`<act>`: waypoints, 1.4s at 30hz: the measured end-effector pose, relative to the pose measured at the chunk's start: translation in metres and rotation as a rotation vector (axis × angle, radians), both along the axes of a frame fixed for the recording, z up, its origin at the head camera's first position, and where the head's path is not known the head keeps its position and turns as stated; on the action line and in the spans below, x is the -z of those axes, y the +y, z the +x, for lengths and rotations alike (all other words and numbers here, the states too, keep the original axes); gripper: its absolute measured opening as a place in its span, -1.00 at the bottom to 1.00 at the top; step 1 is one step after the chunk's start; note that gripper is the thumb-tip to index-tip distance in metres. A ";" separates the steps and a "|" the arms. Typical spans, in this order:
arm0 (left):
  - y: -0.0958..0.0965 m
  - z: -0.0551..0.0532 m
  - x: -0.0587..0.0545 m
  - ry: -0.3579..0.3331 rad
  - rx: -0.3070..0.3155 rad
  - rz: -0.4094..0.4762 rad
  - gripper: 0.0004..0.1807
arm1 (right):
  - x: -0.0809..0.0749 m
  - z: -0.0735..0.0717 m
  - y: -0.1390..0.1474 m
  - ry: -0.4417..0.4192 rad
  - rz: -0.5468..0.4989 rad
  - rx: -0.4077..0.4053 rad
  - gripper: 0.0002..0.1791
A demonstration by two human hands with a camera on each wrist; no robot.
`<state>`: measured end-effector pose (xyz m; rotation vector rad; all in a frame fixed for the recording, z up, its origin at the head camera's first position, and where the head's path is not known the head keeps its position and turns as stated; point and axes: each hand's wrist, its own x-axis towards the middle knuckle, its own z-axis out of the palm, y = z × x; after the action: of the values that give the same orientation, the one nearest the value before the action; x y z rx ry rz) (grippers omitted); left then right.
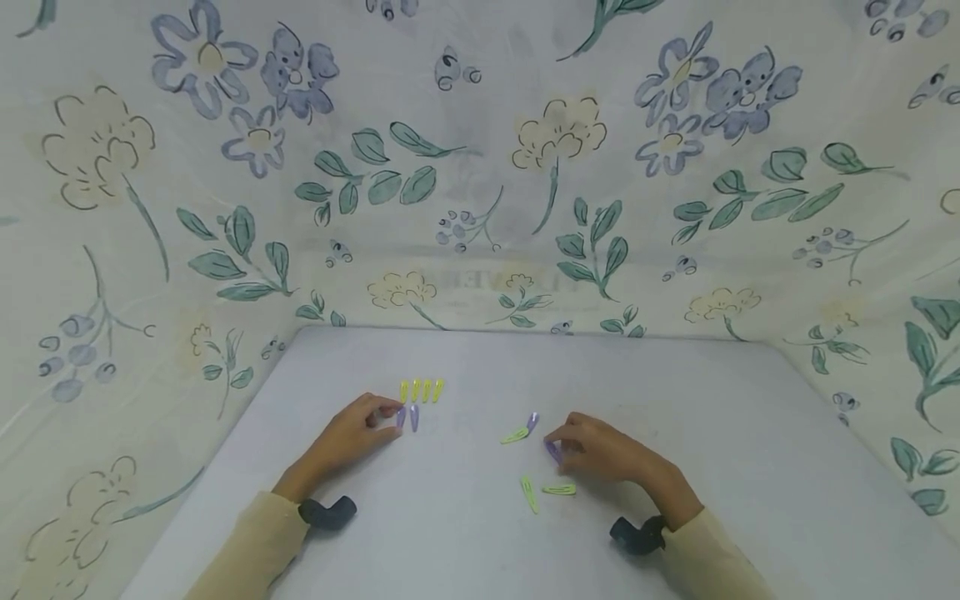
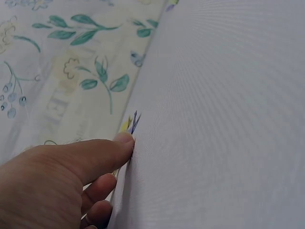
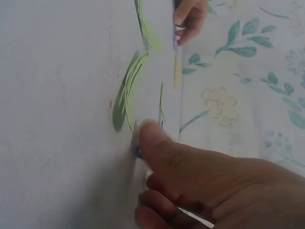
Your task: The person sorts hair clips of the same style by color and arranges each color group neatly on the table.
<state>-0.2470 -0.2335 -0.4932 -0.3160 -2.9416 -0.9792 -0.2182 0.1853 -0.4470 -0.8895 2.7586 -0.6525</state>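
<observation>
One white table [image 1: 450, 525]. Left hand [image 1: 356, 432], half curled, pinching purple clip [image 1: 401, 418] at its 3 o'clock; right hand [image 1: 602, 448], likewise, pinching second purple clip [image 1: 553, 451] at its 9 o'clock. Two green clips [image 1: 559, 490], right hand's 8 o'clock. Four yellow clips [image 1: 427, 391], left hand's 2 o'clock.

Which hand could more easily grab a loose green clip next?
Probably the right hand: the green clips lie close beside it, though it pinches a purple clip. The left hand holds another purple clip, farther away beside the yellow clips.
</observation>
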 end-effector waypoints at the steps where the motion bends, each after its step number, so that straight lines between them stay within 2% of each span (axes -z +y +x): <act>1: 0.000 0.000 0.000 0.000 -0.001 0.000 -0.54 | -0.001 -0.001 0.002 -0.016 -0.005 -0.021 -0.56; 5: 0.000 0.000 0.001 -0.002 -0.006 -0.002 -0.55 | -0.002 -0.004 0.004 -0.045 -0.020 -0.060 -0.56; 12: 0.001 0.002 0.000 0.006 -0.011 -0.007 -0.55 | -0.002 -0.004 0.007 -0.094 -0.042 -0.047 -0.48; 20: 0.001 0.002 0.000 0.018 -0.001 0.000 -0.55 | -0.004 -0.003 0.009 -0.123 -0.046 -0.057 -0.51; 28: 0.000 -0.001 0.001 0.009 0.000 -0.004 -0.54 | -0.006 -0.004 0.013 -0.133 -0.050 -0.061 -0.52; 42: 0.002 0.003 0.001 0.006 -0.012 0.014 -0.55 | -0.002 -0.001 0.008 -0.138 -0.062 -0.020 -0.57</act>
<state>-0.2445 -0.2312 -0.4942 -0.2996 -2.9267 -0.9946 -0.2196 0.1938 -0.4447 -0.8497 2.6172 -0.7692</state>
